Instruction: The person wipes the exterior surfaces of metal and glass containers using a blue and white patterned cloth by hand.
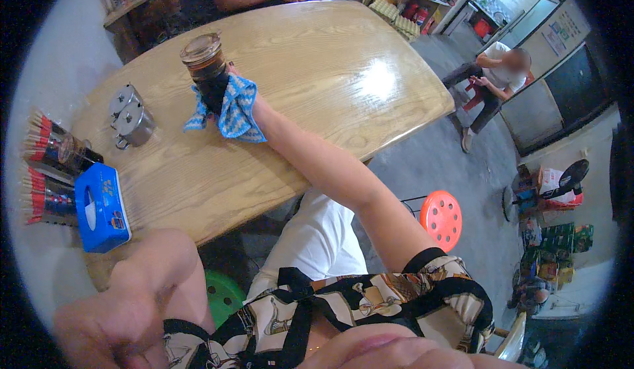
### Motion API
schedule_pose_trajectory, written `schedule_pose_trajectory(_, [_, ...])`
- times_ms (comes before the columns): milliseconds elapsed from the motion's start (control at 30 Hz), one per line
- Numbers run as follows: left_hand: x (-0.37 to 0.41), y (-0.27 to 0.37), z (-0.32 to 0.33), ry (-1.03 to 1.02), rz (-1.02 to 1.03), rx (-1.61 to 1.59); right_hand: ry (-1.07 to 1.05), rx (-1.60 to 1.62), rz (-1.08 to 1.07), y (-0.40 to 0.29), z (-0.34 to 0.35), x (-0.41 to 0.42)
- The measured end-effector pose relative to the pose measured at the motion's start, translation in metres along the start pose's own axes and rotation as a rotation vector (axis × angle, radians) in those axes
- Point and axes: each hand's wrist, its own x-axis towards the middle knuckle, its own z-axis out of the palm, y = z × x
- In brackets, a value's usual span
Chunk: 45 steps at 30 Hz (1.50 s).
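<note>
At the far end of my outstretched right arm, my right hand [255, 102] holds a lidded glass jar of dark liquid [210, 79] together with a blue-and-white patterned cloth [238, 109]. The cloth drapes around the jar's lower part and hides most of my fingers. Whether the jar's base touches the wooden table [317, 62] cannot be told. My left hand [111, 324] is raised close to the camera at the lower left, its fingers curled and partly hidden; whether it holds something does not show.
Two lidded metal pots [134, 124] stand left of the jar. A blue tissue box [103, 208], chopstick holders [59, 198] and another dark jar [77, 153] line the wall side. One person stands beyond the table; another sits at right. A red stool [441, 220] is near my right elbow.
</note>
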Motion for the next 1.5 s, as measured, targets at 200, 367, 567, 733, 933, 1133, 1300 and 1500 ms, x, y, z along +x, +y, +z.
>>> schedule_pose_trajectory(200, [-0.002,0.004,0.003,0.004,-0.004,0.012,0.101,-0.142,-0.071,-0.003,0.020,-0.007])
schedule_pose_trajectory(367, [-0.001,0.009,0.004,-0.004,0.022,0.020,0.125,-0.016,-0.024,-0.003,0.022,-0.002])
schedule_pose_trajectory(567, [-0.005,0.010,0.006,0.000,0.018,0.029,0.080,-0.092,-0.012,-0.005,0.017,-0.006])
schedule_pose_trajectory(733, [-0.003,0.010,0.005,-0.009,0.023,0.022,0.059,0.017,0.012,-0.006,0.015,-0.004])
schedule_pose_trajectory(933, [-0.002,0.011,0.007,-0.022,0.016,0.038,0.136,-0.022,-0.026,-0.004,0.028,-0.005])
schedule_pose_trajectory(1133, [0.000,0.011,0.006,-0.023,0.017,0.031,0.188,0.029,-0.034,-0.005,0.045,-0.012])
schedule_pose_trajectory(1300, [0.000,0.009,0.008,-0.032,0.021,0.024,0.139,0.023,-0.018,-0.009,0.033,-0.008])
schedule_pose_trajectory(1500, [0.001,0.006,0.007,-0.028,0.023,0.021,0.100,-0.068,-0.038,-0.009,0.033,-0.008])
